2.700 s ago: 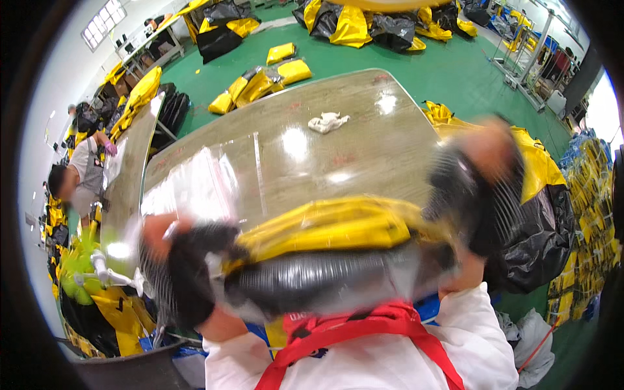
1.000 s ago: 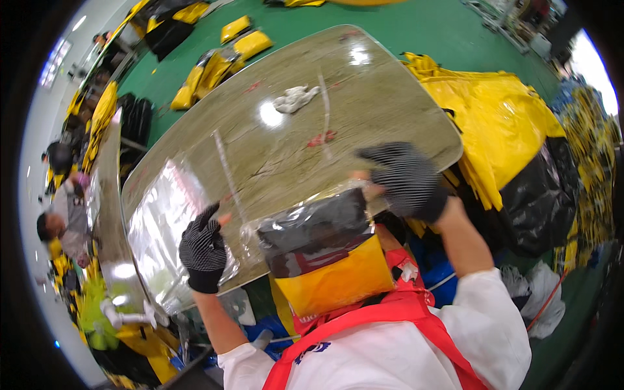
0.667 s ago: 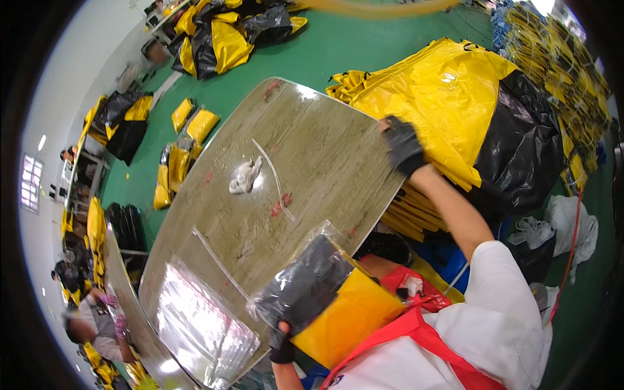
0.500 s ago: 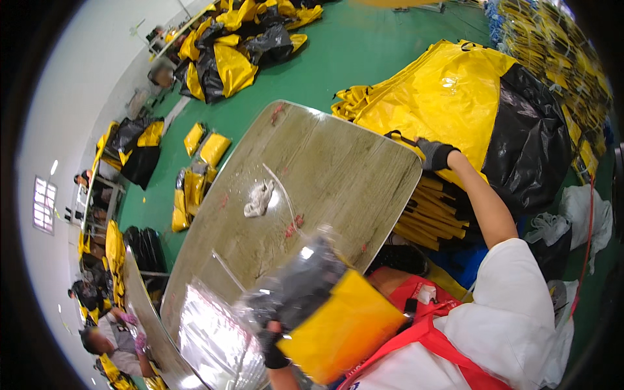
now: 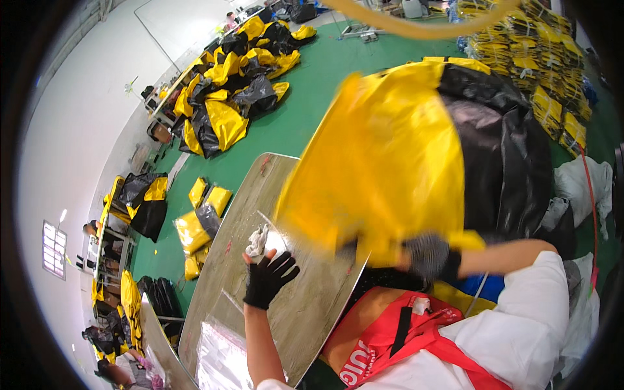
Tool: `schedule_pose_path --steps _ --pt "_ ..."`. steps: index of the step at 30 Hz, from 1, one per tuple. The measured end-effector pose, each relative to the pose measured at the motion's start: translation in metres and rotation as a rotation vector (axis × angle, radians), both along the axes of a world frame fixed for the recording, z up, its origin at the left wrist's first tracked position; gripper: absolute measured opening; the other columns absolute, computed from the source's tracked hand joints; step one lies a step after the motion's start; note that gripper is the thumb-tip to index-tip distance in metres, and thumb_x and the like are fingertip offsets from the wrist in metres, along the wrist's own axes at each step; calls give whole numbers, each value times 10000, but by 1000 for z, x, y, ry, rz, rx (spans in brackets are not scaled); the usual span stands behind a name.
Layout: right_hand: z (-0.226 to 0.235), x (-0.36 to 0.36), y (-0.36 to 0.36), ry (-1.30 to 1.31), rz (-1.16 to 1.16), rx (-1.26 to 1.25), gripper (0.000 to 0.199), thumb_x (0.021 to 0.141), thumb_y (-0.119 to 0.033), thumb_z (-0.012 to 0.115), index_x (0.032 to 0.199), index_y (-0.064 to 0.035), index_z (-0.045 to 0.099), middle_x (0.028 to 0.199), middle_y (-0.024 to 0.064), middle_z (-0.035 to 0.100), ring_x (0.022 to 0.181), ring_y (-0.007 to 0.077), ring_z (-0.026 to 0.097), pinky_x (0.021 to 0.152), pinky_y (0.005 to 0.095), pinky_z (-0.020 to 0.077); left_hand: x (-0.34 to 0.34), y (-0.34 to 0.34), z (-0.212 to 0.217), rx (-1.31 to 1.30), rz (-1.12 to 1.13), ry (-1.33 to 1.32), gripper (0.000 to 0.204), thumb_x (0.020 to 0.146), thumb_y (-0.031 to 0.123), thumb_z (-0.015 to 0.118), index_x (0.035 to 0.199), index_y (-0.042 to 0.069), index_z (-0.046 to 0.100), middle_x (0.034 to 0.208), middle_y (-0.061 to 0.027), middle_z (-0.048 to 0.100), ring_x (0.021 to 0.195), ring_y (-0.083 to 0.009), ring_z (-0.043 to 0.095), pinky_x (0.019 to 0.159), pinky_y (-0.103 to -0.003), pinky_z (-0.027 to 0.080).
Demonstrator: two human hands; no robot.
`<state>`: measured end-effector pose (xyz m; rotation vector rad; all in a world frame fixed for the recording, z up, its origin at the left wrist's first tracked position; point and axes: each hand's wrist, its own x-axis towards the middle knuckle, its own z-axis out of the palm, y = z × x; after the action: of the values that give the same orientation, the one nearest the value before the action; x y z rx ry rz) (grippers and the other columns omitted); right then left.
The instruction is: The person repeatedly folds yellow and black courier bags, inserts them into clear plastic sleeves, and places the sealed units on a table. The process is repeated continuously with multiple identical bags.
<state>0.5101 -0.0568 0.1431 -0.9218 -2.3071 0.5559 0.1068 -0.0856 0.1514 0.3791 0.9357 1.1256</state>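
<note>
My left hand [image 5: 270,281], in a black fingerless glove, hovers over the wood-patterned table [image 5: 250,286] with fingers spread and nothing held. Just beyond its fingertips lies a crumpled white rag [image 5: 258,240]. My right hand [image 5: 429,258], in a dark grey glove and blurred, is closed on the near edge of a large yellow-and-black plastic sheet [image 5: 390,162]. The sheet is lifted, smeared by motion, and covers the table's right side. Its black part [image 5: 500,162] hangs toward the right. Clear plastic bags [image 5: 218,357] lie at the table's near left end.
Wrapped yellow packets [image 5: 193,232] lie on the green floor left of the table. Yellow-and-black sheets [image 5: 224,123] are heaped farther back. Bundled yellow stacks [image 5: 520,58] stand far right, near a white sack [image 5: 585,182]. A co-worker [image 5: 127,374] is at the lower left.
My left hand has let go of the wrapped yellow-and-black packet; a similar one now tops the floor pile. My right hand has pulled the sheet nearer and over the table.
</note>
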Motion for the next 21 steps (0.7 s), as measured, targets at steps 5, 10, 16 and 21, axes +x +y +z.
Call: schedule_pose_path --steps 5,10,16,21 --pt "-108 -39 -142 141 933 -91 526 897 -325 453 1385 -176 326 1431 32 332 1311 303 300 1041 534 233 35 73 12 151 -19 155 734 871 625 365 1288 23 417 1174 -107 571 1016 -251 575 895 -340 452" --pt "-102 -104 -172 -391 1199 3 560 898 -382 390 1419 -283 207 1474 38 232 1368 322 159 1038 624 137 -26 43 -25 100 -12 748 263 792 149 620 1028 46 571 843 -43 612 732 -180 585 667 -293 489" --pt "-47 -168 -123 221 1067 187 491 697 -435 641 1104 -171 567 1341 100 427 1255 328 361 1024 522 268 -137 -153 -2 355 262 1260 267 918 203 464 1078 7 553 970 -116 615 903 -207 585 803 -341 468" --pt "-28 -192 73 -99 285 542 401 812 -260 586 1183 -118 540 1309 98 470 1163 293 454 968 412 363 -118 -248 61 165 747 1195 413 871 366 596 1073 7 592 964 -67 627 845 -162 589 761 -292 479"
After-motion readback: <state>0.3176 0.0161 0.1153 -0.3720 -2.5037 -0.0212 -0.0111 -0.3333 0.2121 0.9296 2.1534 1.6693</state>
